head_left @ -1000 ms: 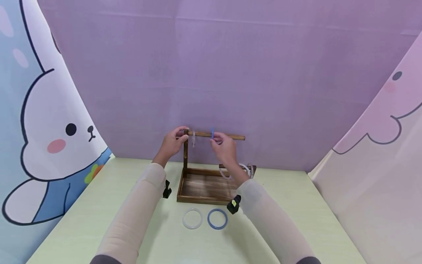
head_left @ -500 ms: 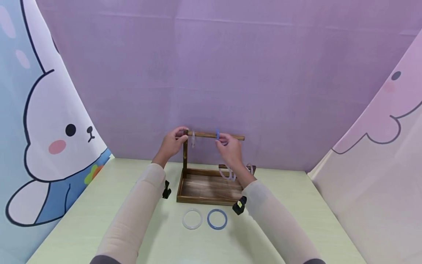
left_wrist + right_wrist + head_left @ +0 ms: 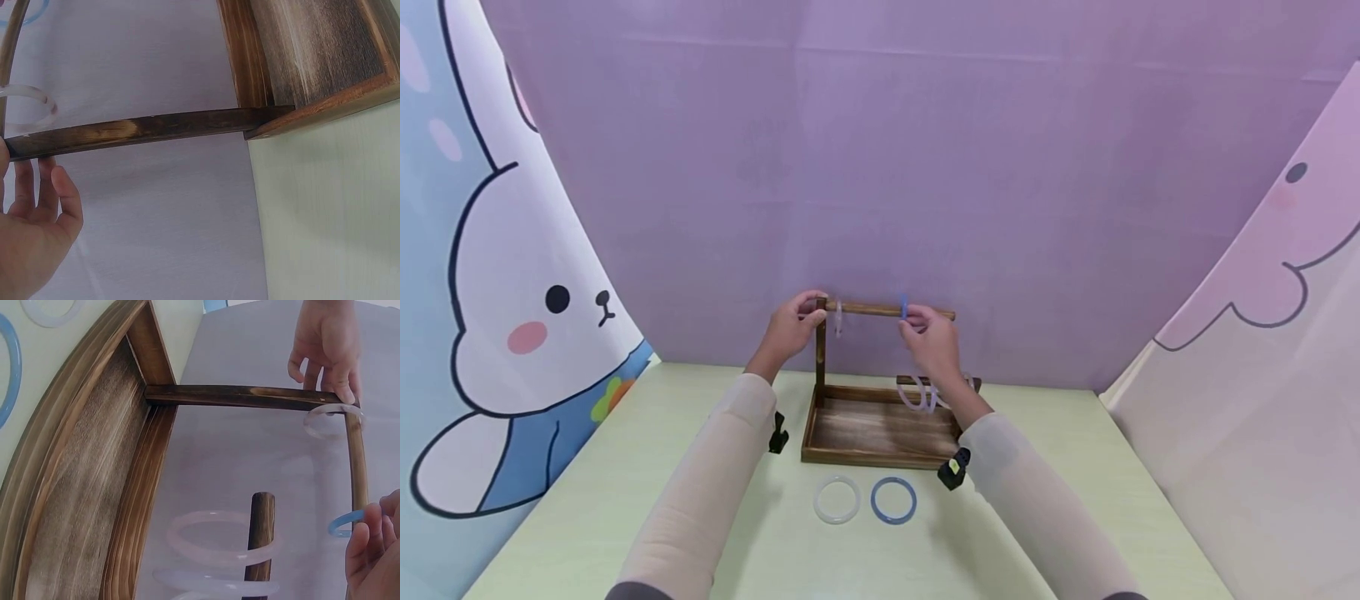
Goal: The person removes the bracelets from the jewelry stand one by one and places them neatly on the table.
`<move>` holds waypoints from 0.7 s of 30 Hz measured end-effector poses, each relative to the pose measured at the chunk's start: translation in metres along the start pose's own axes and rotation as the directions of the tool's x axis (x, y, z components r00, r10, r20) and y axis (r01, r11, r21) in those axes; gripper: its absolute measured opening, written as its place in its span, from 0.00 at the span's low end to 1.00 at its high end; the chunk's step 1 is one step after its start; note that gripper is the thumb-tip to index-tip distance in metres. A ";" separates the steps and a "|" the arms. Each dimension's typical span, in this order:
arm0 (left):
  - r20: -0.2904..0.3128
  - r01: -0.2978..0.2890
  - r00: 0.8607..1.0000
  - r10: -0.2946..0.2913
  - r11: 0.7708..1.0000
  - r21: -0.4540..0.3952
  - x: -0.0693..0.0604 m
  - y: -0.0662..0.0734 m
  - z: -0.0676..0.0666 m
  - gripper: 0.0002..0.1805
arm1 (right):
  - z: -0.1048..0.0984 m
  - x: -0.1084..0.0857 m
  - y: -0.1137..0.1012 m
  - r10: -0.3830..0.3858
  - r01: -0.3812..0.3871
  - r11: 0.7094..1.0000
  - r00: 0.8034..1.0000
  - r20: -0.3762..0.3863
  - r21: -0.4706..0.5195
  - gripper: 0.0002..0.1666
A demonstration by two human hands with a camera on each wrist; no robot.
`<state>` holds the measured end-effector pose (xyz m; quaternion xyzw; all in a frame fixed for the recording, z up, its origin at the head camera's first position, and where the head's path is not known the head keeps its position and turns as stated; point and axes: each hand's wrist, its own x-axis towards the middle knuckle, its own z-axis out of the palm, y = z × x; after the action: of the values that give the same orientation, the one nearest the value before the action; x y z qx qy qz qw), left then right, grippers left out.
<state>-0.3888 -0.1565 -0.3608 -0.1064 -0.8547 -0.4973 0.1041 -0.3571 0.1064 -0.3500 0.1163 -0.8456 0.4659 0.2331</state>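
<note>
A dark wooden bangle rack (image 3: 821, 358) stands on the table, with an upright post and a long upper bar. My left hand (image 3: 793, 327) grips the top of the post at the bar's left end, thumb in front and fingers behind. Around the upper bar is a blue bangle (image 3: 904, 307), its lower part pinched between the thumb and fingers of my right hand (image 3: 934, 343). A pale, mottled bangle (image 3: 322, 434) hangs on the same bar close to the post. In the left wrist view, curled fingers (image 3: 47, 187) show beneath the post end.
The rack's base is a shallow tray (image 3: 880, 457). Pinkish and whitish bangles (image 3: 219, 556) hang on a shorter lower bar (image 3: 261, 519), partly behind my right forearm. A clear-white bangle (image 3: 837, 522) and another blue bangle (image 3: 893, 522) lie on the table before the tray.
My right hand has shifted rightward along the upper bar, and the blue bangle it pinches has moved with it. My left hand has stayed on the post.
</note>
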 end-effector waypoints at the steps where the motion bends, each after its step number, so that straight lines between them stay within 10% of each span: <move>1: 0.000 0.002 1.000 -0.002 1.000 -0.001 0.000 0.000 0.000 0.19 | -0.001 0.000 0.000 0.001 -0.001 1.000 1.000 0.002 -0.002 0.16; 21: -0.001 0.015 1.000 -0.015 1.000 -0.002 0.003 0.000 -0.002 0.19 | -0.019 0.003 0.011 0.030 -0.030 1.000 0.999 -0.016 -0.007 0.16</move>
<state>-0.3913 -0.1578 -0.3595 -0.0999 -0.8550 -0.4989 0.1007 -0.3586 0.1280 -0.3481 0.0991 -0.8472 0.4670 0.2331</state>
